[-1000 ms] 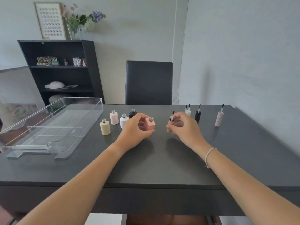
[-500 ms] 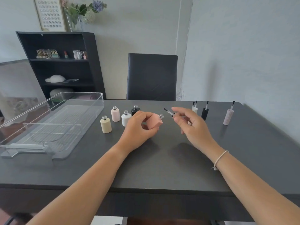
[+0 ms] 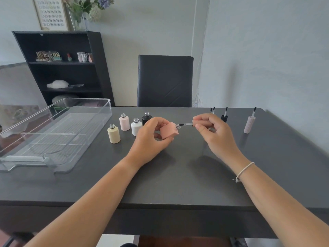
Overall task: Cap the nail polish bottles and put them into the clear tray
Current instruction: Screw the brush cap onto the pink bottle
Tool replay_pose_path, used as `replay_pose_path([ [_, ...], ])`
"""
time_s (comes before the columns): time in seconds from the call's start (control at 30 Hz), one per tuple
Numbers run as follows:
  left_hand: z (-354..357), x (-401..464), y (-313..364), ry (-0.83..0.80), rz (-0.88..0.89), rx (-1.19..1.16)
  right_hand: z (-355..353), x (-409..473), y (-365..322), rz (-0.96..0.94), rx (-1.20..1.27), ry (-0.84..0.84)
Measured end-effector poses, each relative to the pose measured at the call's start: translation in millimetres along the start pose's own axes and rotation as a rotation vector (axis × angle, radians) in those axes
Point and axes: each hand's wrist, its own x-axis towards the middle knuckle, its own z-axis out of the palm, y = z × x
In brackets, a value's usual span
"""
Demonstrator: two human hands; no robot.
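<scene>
My left hand (image 3: 150, 138) grips a square salmon-pink bottle (image 3: 169, 131), tilted with its neck pointing right. My right hand (image 3: 213, 132) holds the matching pink brush cap (image 3: 196, 123), and the brush tip sits at the bottle's mouth. Uncapped bottles stand in a group left of my hands: cream (image 3: 114, 134), pale pink (image 3: 124, 122), white (image 3: 136, 127) and black (image 3: 146, 118). Loose caps stand brush-up at the right: black (image 3: 224, 117), mauve (image 3: 249, 124), and others partly hidden behind my right hand. The clear tray (image 3: 99, 120) lies at the table's left.
The dark table (image 3: 178, 175) has a black chair (image 3: 164, 81) behind its far edge and a wall close on the right. A black shelf unit (image 3: 62, 68) with small items stands back left.
My left hand lifted and tilted the pink bottle. My right hand picked up the pink brush cap, turned it sideways and brought the brush tip to the bottle's neck.
</scene>
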Motion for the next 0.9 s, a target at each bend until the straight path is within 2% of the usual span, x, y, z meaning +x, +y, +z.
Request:
replay_pose_path([
  [0.9,0.1,-1.8,1.4,-0.070,0.058,0.096,5.3,-2.4,4.2,-0.170,-0.113,-0.122],
])
